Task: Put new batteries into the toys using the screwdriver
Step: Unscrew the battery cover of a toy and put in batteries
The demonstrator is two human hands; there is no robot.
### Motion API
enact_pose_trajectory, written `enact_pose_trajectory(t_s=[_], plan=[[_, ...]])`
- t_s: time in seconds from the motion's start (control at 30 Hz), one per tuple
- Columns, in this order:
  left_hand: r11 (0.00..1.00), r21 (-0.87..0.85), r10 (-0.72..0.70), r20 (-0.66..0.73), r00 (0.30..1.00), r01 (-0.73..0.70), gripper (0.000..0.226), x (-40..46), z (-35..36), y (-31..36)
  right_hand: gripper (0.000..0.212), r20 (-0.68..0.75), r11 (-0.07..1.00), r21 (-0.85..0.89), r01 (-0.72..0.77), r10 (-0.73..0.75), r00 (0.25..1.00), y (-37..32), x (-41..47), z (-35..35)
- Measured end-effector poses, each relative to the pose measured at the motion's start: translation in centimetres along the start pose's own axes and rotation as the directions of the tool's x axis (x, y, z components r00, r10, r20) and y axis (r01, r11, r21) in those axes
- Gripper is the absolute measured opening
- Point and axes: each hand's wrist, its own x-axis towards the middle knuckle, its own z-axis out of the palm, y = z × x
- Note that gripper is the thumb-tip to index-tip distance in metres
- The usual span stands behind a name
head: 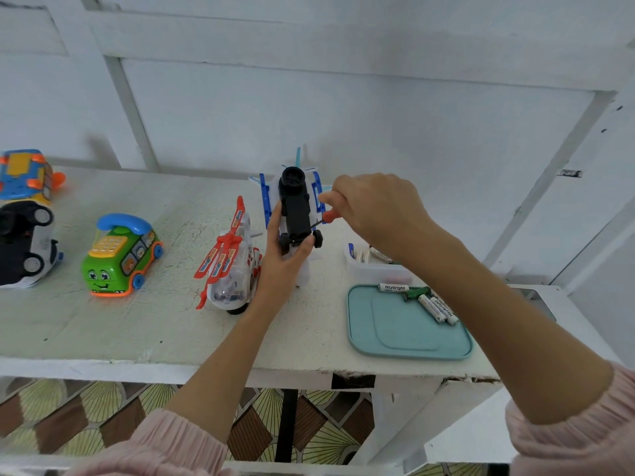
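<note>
My left hand [285, 259] grips a white toy plane with blue wings [295, 207], held above the table with its black underside and wheels facing me. My right hand [374, 207] grips a small screwdriver with an orange handle [331, 216]; its dark shaft points left at the right side of the black underside. Three white Heybright batteries [438, 305] lie at the back of a teal tray [395, 341], next to a small green part [417, 293].
A white helicopter toy with red rotors [228, 266] stands just left of my left hand. A green phone-bus toy [120, 259], a black-and-white car [27, 245] and a blue-orange toy [24, 175] sit further left. A clear box with batteries [374, 266] stands behind the tray.
</note>
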Motion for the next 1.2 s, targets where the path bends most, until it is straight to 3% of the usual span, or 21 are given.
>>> enact_pose_trajectory(t_s=[0.07, 0.13, 0.17, 0.23, 0.37, 0.47, 0.57, 0.7, 0.8, 0.83, 0.93, 1.0, 1.03, 1.07, 1.13, 1.2], plan=[[1.000, 0.015, 0.009, 0.005, 1.000, -0.009, 0.069, -0.1, 0.1, 0.1, 0.037, -0.017, 0.995, 0.096, -0.002, 0.004, 1.000, -0.2, -0.3, 0.0], [1.000, 0.024, 0.017, 0.020, 1.000, -0.018, 0.069, -0.1, 0.0, 0.1, 0.018, -0.147, 0.932, 0.332, 0.147, -0.103, 0.984, -0.5, -0.5, 0.2], [1.000, 0.026, 0.018, 0.025, 1.000, -0.018, 0.069, -0.2, 0.0, 0.1, 0.008, -0.162, 0.907, 0.363, 0.214, -0.164, 0.973, -0.6, -0.3, 0.2], [0.999, 0.026, 0.019, 0.035, 0.999, -0.020, 0.069, -0.3, 0.1, 0.2, 0.014, -0.170, 0.899, 0.341, 0.274, -0.228, 0.959, -0.5, 0.1, 0.2], [1.000, 0.021, 0.014, 0.045, 0.999, -0.015, 0.071, -0.4, 0.3, 0.3, 0.006, -0.113, 0.964, 0.229, 0.135, -0.111, 0.987, -0.3, 0.7, -0.2], [1.000, 0.004, 0.004, 0.037, 0.999, -0.004, 0.071, -0.4, 0.2, 0.2, 0.013, -0.088, 0.996, 0.066, 0.063, -0.058, 0.994, -0.4, 0.7, -0.4], [1.000, 0.018, 0.004, 0.045, 0.999, -0.004, 0.071, -0.5, 0.3, 0.3, 0.004, -0.099, 0.990, 0.111, 0.084, -0.073, 0.992, -0.3, 0.7, -0.6], [0.999, 0.039, 0.014, 0.059, 0.998, -0.017, 0.070, -0.4, 0.3, 0.4, 0.021, -0.104, 0.963, 0.240, 0.122, -0.100, 0.990, -0.4, 0.8, -0.4], [0.999, 0.030, 0.010, 0.051, 0.999, -0.011, 0.071, -0.4, 0.3, 0.6, 0.007, -0.120, 0.965, 0.238, 0.112, -0.086, 0.989, -0.6, 0.5, -0.7], [1.000, 0.028, 0.007, 0.047, 0.999, -0.008, 0.071, -0.4, 0.3, 0.6, 0.006, -0.082, 0.979, 0.187, 0.076, -0.062, 0.995, -0.7, 0.6, -0.9], [1.000, 0.025, 0.001, 0.034, 0.999, -0.002, 0.070, -0.5, 0.3, 0.6, 0.035, 0.024, 0.999, -0.051, -0.017, 0.018, 1.000, -0.9, 0.4, -1.3], [1.000, 0.022, -0.004, 0.033, 0.999, 0.003, 0.071, -0.5, 0.2, 0.6, 0.040, 0.024, 0.999, 0.032, -0.024, 0.023, 0.999, -0.8, 0.2, -1.3], [1.000, 0.022, -0.002, 0.032, 0.999, 0.001, 0.071, -0.5, 0.2, 0.7, 0.036, -0.016, 0.988, 0.155, 0.017, -0.015, 1.000, -0.7, 0.0, -1.1], [1.000, 0.021, 0.001, 0.033, 0.999, -0.002, 0.070, -0.5, 0.2, 0.7, 0.027, -0.093, 0.957, 0.264, 0.121, -0.100, 0.991, -0.8, -0.2, -0.8], [1.000, 0.017, 0.007, 0.042, 0.999, -0.008, 0.070, -0.6, 0.2, 0.8, 0.007, -0.171, 0.913, 0.299, 0.278, -0.236, 0.957, -0.8, -0.4, -0.9], [1.000, 0.017, 0.013, 0.055, 0.998, -0.014, 0.070, -0.7, 0.3, 0.8, 0.009, -0.084, 0.912, 0.330, 0.245, -0.230, 0.970, -0.8, -0.2, -1.1]])
